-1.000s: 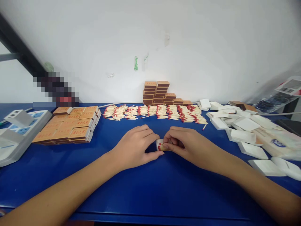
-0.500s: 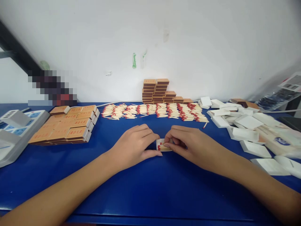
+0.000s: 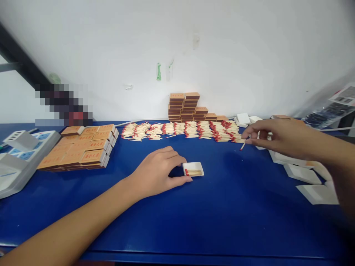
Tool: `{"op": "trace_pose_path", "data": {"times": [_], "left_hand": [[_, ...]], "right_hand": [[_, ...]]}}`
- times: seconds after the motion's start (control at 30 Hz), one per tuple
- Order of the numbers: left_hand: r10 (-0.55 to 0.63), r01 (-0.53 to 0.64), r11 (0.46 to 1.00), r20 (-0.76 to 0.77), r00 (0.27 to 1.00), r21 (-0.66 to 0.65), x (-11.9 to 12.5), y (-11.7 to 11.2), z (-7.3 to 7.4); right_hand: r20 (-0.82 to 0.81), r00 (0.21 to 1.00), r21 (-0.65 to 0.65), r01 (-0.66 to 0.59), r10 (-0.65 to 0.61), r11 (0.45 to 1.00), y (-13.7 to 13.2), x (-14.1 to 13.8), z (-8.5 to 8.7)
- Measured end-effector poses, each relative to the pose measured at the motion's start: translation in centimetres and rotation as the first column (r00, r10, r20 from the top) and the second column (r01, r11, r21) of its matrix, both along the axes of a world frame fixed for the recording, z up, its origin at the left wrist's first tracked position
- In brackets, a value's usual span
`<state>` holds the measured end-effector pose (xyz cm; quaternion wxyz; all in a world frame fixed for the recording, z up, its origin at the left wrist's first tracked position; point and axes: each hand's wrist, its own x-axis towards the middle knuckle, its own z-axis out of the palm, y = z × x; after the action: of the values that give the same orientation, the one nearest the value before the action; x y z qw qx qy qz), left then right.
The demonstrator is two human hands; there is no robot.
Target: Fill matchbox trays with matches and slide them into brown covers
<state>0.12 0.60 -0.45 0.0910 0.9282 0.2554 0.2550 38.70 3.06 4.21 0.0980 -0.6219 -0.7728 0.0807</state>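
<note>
Tray-filling apparently being worked, picking step in hand. A white tray [image 3: 196, 166] is being steadied on the blue surface [image 3: 222, 210], its left end being bracketed between thumb and forefinger of the left hand [image 3: 158, 170]. A small layer of tray matches [image 3: 194, 172] is being held along the near side, red heads to the left; bare floor is being shown on the far side, so it is being judged part-filled.

The right hand [image 3: 283, 136] is being held well apart from the tray, at the right end of the match row [image 3: 191, 130]. Its thumb and forefinger are being brought to bear at the tail of a loose match [image 3: 242, 146]; firm pinch or mere touch, cannot tell.

Next, a clean pinch is being called for, without neighbouring sticks being scattered, then a carry to the tray with heads being turned left and the bare side being aimed at. Steady bracing by the left fingers is being needed too, the tray being light, presumably.
</note>
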Motion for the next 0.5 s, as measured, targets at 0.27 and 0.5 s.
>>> {"op": "trace_pose_path", "data": {"times": [0.27,0.5], "left_hand": [[0.003,-0.004,1.000,-0.018,1.000,-0.020,0.1,-0.2,0.2],[0.004,-0.004,1.000,-0.007,1.000,-0.023,-0.1,-0.2,0.2]], "right_hand": [[-0.118,0.992,-0.271,-0.078,0.048,0.960,1.7,2.3,-2.0],[-0.056,0.998,-0.241,-0.027,0.013,0.970,1.7,2.2,-2.4]]}}
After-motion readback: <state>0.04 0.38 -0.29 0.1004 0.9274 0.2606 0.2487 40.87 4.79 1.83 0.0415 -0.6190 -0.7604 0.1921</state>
